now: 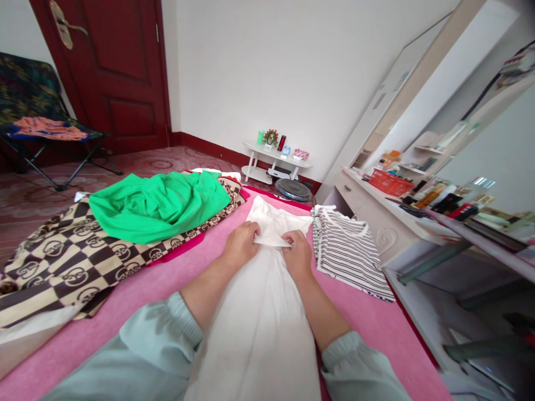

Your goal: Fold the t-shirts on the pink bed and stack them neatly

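Observation:
A long white garment (261, 317) lies lengthwise on the pink bed cover (368, 317), running from the lower edge of the view up past my hands. My left hand (243, 243) pinches the white cloth on one side, and my right hand (298, 253) pinches it on the other. Between them the fabric forms a crosswise fold, and its far part spreads out beyond my fingers. Whether the garment is a dress or something else I cannot tell. Just right of my right hand rests a folded striped shirt (345, 248).
Left on the bed lie a bright green garment (159, 206) and a brown checkered cloth (79, 262). A small white table (267, 149) stands against the far wall. To the right is a dressing table (384, 223) with a red basket (388, 182). A folding chair (31, 89) stands near the door (112, 72).

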Demonstrator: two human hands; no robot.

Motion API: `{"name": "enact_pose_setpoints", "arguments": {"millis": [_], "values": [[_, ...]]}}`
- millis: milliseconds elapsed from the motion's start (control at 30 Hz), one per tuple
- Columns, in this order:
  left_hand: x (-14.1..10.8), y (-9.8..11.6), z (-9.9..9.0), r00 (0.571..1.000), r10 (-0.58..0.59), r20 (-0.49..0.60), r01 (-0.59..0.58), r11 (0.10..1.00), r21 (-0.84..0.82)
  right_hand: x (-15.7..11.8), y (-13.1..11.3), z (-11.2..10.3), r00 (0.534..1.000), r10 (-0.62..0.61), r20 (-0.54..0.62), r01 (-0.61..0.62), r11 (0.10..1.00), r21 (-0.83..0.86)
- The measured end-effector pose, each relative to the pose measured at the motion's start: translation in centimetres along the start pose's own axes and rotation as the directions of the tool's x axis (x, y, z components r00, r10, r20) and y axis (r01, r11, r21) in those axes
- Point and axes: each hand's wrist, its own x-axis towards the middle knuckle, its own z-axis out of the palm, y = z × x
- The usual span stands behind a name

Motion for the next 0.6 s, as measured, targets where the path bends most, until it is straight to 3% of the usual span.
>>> {"name": "enact_pose_setpoints", "arguments": {"millis": [100,300,400,500,600], "values": [[0.0,0.1,-0.3,1.0,-0.006,-0.004,0.006,1.0,0.023,-0.1,-0.1,-0.5,0.998,-0.05,-0.043,0.046,0.995,-0.086],[0.2,0.8,-1.3,0.977,-0.122,0.174,0.094,0.983,0.158,-0.2,-0.7,-0.8,0.998,-0.056,-0.009,0.053,0.972,-0.228],[0.4,1.1,-1.3,0.98,-0.152,0.128,0.131,0.978,0.16,-0.2,-0.9,-0.9,0.998,-0.048,-0.031,0.041,0.98,-0.195],[0.4,1.5,-1.0,0.999,-0.031,0.028,0.027,0.988,0.152,-0.2,-0.8,-0.9,0.998,-0.045,-0.043,0.038,0.988,-0.149],[0.1,1.9,-0.3,0.991,0.132,0.029,-0.135,0.984,0.119,-0.1,-0.5,-0.8,0.999,-0.034,-0.025,0.03,0.991,-0.128]]}}
